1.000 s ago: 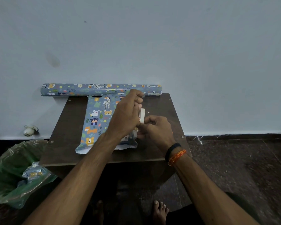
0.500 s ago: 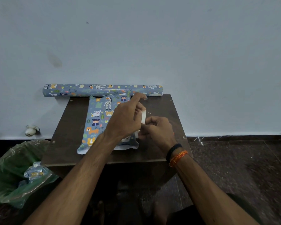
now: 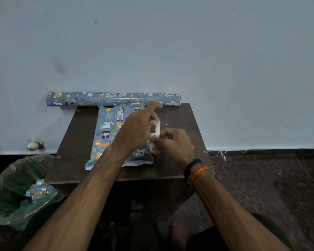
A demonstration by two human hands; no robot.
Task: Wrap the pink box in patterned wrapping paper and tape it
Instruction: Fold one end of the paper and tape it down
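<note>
Barely shifted, both hands — left hand (image 3: 140, 129), right hand (image 3: 172, 144) — fingers pinching tape roll (image 3: 157, 129) above the parcel (image 3: 109, 131)

No words or numbers can be read here. The paper roll (image 3: 113, 99) behind the hands has a small white label near its right end, just past the left hand (image 3: 137, 130), but the print on it is too tiny and blurry to read.

Pink box unseen beneath the patterned paper (image 3: 109, 131); tape roll (image 3: 157, 129) mostly behind both hands' fingers.
</note>
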